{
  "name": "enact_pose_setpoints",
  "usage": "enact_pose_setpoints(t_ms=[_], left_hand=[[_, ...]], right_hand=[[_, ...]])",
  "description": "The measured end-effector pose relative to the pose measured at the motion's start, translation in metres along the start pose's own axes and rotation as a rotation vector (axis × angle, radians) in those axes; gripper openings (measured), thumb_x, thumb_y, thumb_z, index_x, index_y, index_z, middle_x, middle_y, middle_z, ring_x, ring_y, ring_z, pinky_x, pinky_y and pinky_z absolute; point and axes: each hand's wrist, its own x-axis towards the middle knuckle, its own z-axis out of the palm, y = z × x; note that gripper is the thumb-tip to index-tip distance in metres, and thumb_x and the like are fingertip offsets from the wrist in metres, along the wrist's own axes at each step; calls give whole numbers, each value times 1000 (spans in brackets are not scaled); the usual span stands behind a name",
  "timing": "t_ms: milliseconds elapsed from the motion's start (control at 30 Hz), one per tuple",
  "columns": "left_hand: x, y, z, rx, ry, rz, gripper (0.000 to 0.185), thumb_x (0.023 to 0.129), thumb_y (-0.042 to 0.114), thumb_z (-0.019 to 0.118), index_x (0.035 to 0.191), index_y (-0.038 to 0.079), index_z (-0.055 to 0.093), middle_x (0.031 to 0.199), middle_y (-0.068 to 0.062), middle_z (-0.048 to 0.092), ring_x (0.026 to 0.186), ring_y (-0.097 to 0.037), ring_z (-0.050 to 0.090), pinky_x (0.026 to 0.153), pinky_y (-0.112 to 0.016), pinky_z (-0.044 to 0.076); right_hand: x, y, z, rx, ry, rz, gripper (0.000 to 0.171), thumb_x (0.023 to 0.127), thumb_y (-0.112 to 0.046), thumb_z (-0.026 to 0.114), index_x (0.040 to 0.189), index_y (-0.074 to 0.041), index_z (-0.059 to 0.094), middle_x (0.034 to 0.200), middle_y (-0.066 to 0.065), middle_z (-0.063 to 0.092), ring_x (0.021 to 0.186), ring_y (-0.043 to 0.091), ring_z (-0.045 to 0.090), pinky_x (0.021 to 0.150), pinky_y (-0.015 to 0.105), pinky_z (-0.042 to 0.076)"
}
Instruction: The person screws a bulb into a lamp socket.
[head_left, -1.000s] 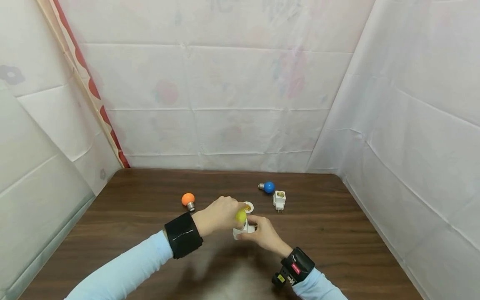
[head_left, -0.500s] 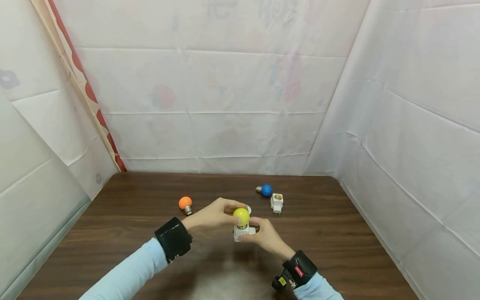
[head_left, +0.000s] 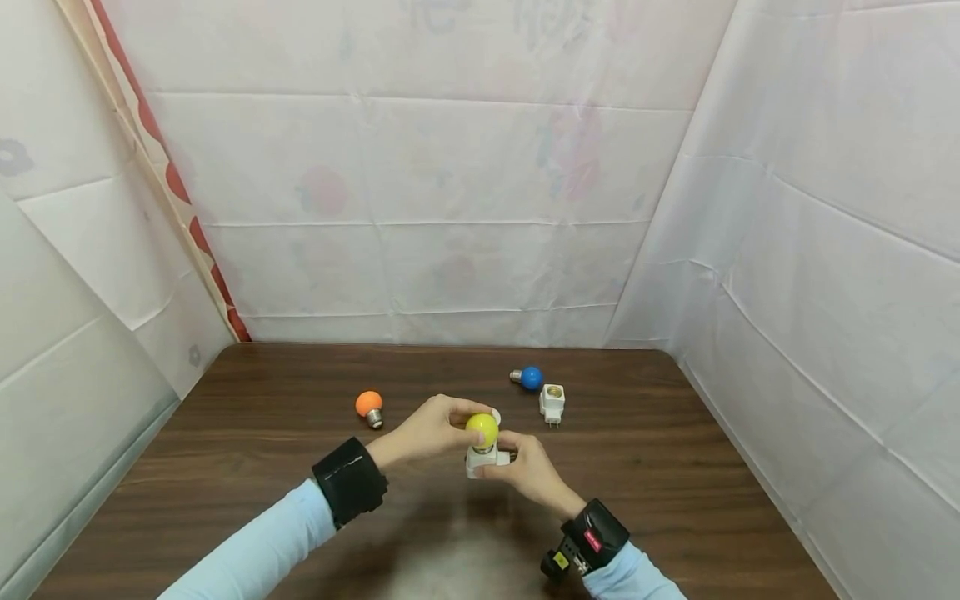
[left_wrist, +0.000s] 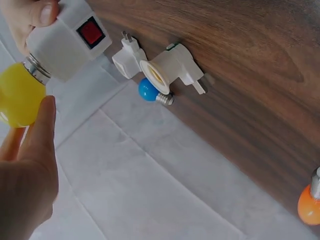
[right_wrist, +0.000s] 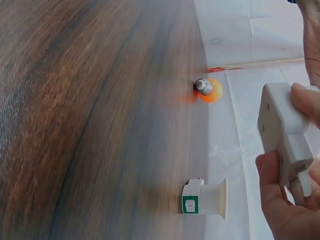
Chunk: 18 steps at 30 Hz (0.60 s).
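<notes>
Head view: both hands meet above the middle of the dark wood bench [head_left: 675,500]. Left hand [head_left: 427,429] has fingers curled round the yellow bulb [head_left: 482,428], gripping it from the left side. Right hand [head_left: 531,468] grips the white socket adapter [head_left: 483,460] from below and the right, fingers wrapped round its body. Bulb sits upright on top of the adapter, metal base in the socket mouth; how far it is screwed in cannot be told.

Left wrist view: adapter [left_wrist: 70,42] shows a red switch [left_wrist: 91,31], bulb's threaded neck partly visible at the socket, left fingers [left_wrist: 42,130] touching the yellow globe.

On the bench: orange bulb [head_left: 368,405] lying to the left, blue bulb [head_left: 529,378] lying at the back right, a second white adapter [head_left: 552,402] just in front of the blue bulb, and a third adapter with a green switch [right_wrist: 205,199] just behind the hands. White sheeting [head_left: 450,208] walls the bench on three sides.
</notes>
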Motion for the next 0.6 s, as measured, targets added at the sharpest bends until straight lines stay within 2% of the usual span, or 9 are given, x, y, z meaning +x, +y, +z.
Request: enact_pose_setpoints(t_ms=[133, 233, 500, 600], left_hand=[[-4, 16, 0, 31, 0, -6, 37, 83, 8, 66, 119, 2, 59, 109, -15, 64, 91, -23, 63, 67, -20, 50], [-6, 17, -1, 20, -2, -3, 37, 83, 7, 65, 119, 1, 59, 110, -16, 63, 92, -23, 63, 68, -21, 51], [1, -10, -1, -7, 2, -1, 38, 84, 14, 67, 121, 7, 59, 113, -11, 63, 91, -15, 63, 71, -22, 52], [3, -13, -2, -20, -4, 6, 39, 83, 16, 67, 120, 7, 60, 112, -9, 64, 89, -13, 63, 71, -22, 52]], right_hand=[[1, 4, 1, -2, 15, -20, 35, 74, -23, 76, 105, -10, 66, 94, 4, 69, 76, 8, 61, 65, 21, 50], [1, 3, 1, -3, 17, -17, 37, 74, -26, 76, 107, -11, 65, 95, 3, 69, 77, 8, 62, 65, 22, 50], [1, 1, 1, 3, 6, -10, 37, 76, -23, 75, 109, -13, 64, 98, 2, 68, 79, 12, 62, 66, 22, 50], [-2, -14, -2, 7, -7, -15, 35, 77, -18, 74, 109, -9, 64, 98, 5, 68, 80, 15, 62, 65, 22, 50]])
